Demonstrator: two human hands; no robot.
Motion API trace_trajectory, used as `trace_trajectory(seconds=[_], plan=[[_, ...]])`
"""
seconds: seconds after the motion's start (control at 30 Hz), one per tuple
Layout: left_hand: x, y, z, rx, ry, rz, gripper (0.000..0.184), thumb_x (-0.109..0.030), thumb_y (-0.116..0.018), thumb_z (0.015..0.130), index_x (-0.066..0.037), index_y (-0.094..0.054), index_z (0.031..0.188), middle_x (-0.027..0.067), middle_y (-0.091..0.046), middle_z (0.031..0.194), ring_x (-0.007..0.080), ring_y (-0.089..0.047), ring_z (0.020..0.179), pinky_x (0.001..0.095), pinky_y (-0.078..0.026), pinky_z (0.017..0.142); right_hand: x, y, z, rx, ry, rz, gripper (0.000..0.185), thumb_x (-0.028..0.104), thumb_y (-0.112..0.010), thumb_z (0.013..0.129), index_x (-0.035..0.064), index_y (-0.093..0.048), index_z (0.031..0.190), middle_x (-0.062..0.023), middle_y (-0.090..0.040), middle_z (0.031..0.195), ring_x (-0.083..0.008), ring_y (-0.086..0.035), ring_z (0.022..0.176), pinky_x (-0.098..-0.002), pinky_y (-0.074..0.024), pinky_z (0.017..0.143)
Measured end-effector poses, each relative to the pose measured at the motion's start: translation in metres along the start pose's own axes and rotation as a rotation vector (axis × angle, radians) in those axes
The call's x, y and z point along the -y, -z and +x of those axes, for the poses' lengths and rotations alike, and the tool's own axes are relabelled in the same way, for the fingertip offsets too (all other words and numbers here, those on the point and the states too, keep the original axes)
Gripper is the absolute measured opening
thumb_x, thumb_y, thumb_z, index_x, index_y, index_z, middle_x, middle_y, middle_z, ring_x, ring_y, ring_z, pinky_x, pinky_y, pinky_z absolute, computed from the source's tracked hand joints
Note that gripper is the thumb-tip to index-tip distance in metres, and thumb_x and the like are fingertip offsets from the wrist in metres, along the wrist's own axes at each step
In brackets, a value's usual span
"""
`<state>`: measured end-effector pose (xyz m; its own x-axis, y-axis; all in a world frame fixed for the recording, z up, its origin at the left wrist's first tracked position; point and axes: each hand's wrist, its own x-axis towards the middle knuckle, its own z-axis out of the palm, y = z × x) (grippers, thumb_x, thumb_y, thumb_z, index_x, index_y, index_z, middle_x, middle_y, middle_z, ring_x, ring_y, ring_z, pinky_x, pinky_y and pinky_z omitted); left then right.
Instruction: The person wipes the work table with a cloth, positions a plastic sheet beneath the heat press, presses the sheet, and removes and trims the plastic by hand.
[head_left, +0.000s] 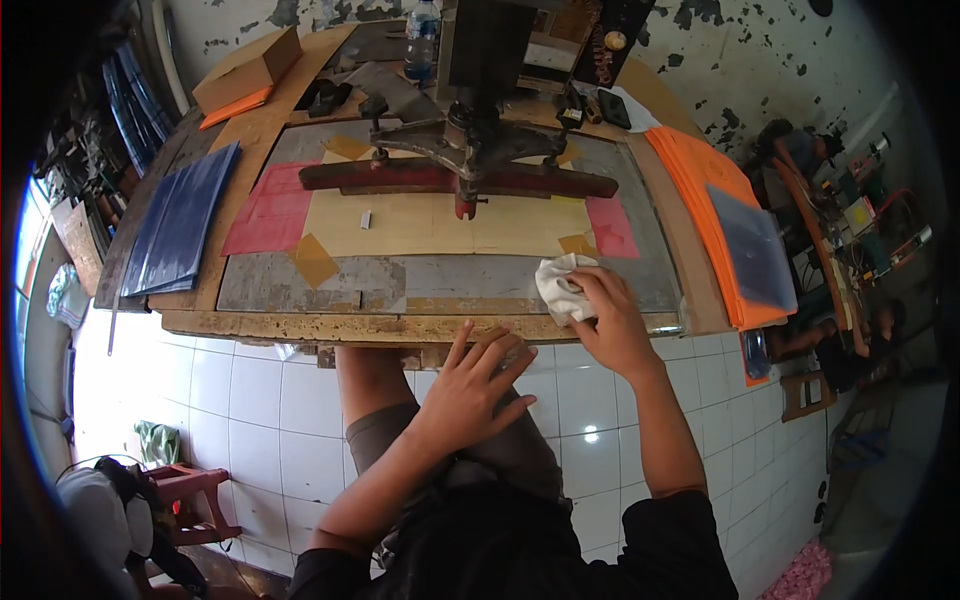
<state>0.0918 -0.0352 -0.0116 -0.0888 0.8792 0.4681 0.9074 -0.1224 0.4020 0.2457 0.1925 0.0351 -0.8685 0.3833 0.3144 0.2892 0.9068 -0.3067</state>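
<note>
In the head view, the person's right hand [607, 310] has its fingers closed on a white cloth [562, 289] at the counter's [400, 327] front edge. The left hand [478, 385] is by the same edge, left of the cloth, its fingers spread apart. The metal press [470, 140] stands behind the cloth.

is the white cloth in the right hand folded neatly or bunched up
Bunched up: the cloth shows crumpled creases and an uneven outline under the fingers of the right hand.
</note>
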Motion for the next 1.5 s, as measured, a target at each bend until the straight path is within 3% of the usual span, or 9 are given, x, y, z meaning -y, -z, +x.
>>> trace_trajectory(seconds=[0.13, 0.27, 0.4, 0.57, 0.73, 0.87, 1.0, 1.13, 1.5], plan=[[0.015, 0.003, 0.009, 0.058, -0.054, -0.086, 0.052, -0.039, -0.076, 0.099, -0.012, -0.068, 0.143, 0.0126, -0.061, 0.146, 0.031, -0.051, 0.15, 0.0618, -0.028, 0.131, 0.017, 0.004, -0.001, -0.14, 0.089, -0.175, 0.055, 0.034, -0.078, 0.1, 0.0114, -0.063, 0.148, -0.0156, -0.055, 0.156, -0.0436, -0.047, 0.149, -0.0606, -0.0373, 0.125], [0.034, 0.014, 0.022, -0.009, 0.01, 0.056, 0.048, -0.037, -0.074, 0.1, -0.011, -0.069, 0.14, 0.0099, -0.057, 0.16, 0.0305, -0.045, 0.156, 0.0613, -0.024, 0.133, 0.005, -0.019, -0.001, -0.07, 0.085, 0.036, 0.058, 0.024, -0.08, 0.098, 0.0228, -0.063, 0.154, -0.0173, -0.054, 0.158, -0.0457, -0.048, 0.148, -0.0577, -0.0411, 0.124], [0.032, 0.005, 0.013, -0.017, 0.038, 0.12, 0.05, -0.041, -0.074, 0.1, -0.013, -0.069, 0.141, 0.0075, -0.056, 0.161, 0.0311, -0.044, 0.157, 0.064, -0.02, 0.133, -0.034, -0.011, 0.005, -0.182, -0.128, 0.002, 0.052, 0.017, -0.076, 0.1, 0.0156, -0.066, 0.15, -0.0183, -0.057, 0.155, -0.0441, -0.051, 0.145, -0.0564, -0.0425, 0.123], [0.03, -0.003, 0.009, -0.004, 0.094, 0.135, 0.055, -0.045, -0.074, 0.099, -0.015, -0.067, 0.145, 0.0053, -0.055, 0.163, 0.0309, -0.044, 0.156, 0.0666, -0.018, 0.133, 0.041, -0.029, 0.011, -0.05, 0.153, 0.1, 0.046, 0.02, -0.073, 0.103, 0.0142, -0.068, 0.147, -0.0168, -0.058, 0.153, -0.0421, -0.052, 0.146, -0.0565, -0.0416, 0.123], [0.031, -0.008, 0.007, -0.024, 0.084, 0.16, 0.061, -0.046, -0.074, 0.099, -0.016, -0.063, 0.151, 0.0032, -0.052, 0.166, 0.0305, -0.043, 0.157, 0.0667, -0.015, 0.133, -0.001, -0.03, 0.046, -0.157, -0.045, 0.066, 0.043, 0.015, -0.074, 0.1, 0.0135, -0.07, 0.143, -0.0134, -0.062, 0.149, -0.041, -0.053, 0.145, -0.0527, -0.0431, 0.123], [0.031, -0.01, 0.006, -0.022, 0.105, 0.159, 0.063, -0.047, -0.073, 0.1, -0.017, -0.062, 0.153, 0.0018, -0.051, 0.169, 0.0305, -0.042, 0.157, 0.0667, -0.014, 0.134, 0.038, -0.042, 0.044, -0.093, 0.227, 0.158, 0.038, 0.013, -0.071, 0.101, 0.0118, -0.072, 0.139, -0.0153, -0.064, 0.146, -0.0403, -0.058, 0.138, -0.0538, -0.0465, 0.118], [0.028, -0.01, 0.006, -0.022, 0.113, 0.162, 0.063, -0.049, -0.072, 0.1, -0.017, -0.061, 0.154, 0.003, -0.051, 0.168, 0.0308, -0.042, 0.158, 0.0672, -0.013, 0.133, -0.003, -0.04, 0.066, -0.209, -0.051, 0.038, 0.04, 0.009, -0.071, 0.1, 0.0125, -0.072, 0.14, -0.0161, -0.065, 0.146, -0.0416, -0.059, 0.136, -0.054, -0.0467, 0.118], [0.026, -0.009, 0.006, -0.011, 0.129, 0.175, 0.065, -0.051, -0.072, 0.1, -0.016, -0.061, 0.153, 0.0037, -0.05, 0.169, 0.0317, -0.04, 0.158, 0.0676, -0.013, 0.133, 0.029, -0.037, 0.043, -0.092, 0.173, 0.057, 0.045, 0.01, -0.074, 0.099, 0.0158, -0.071, 0.144, -0.0159, -0.064, 0.147, -0.0406, -0.06, 0.137, -0.0535, -0.047, 0.118], [0.022, -0.01, 0.008, -0.028, 0.127, 0.186, 0.064, -0.053, -0.072, 0.099, -0.015, -0.064, 0.15, 0.0045, -0.049, 0.169, 0.0331, -0.041, 0.157, 0.0694, -0.017, 0.132, -0.103, 0.022, -0.037, -0.281, -0.502, -0.239, 0.04, 0.012, -0.065, 0.105, 0.0107, -0.068, 0.145, -0.0189, -0.066, 0.145, -0.0426, -0.061, 0.136, -0.0512, -0.0498, 0.115]])
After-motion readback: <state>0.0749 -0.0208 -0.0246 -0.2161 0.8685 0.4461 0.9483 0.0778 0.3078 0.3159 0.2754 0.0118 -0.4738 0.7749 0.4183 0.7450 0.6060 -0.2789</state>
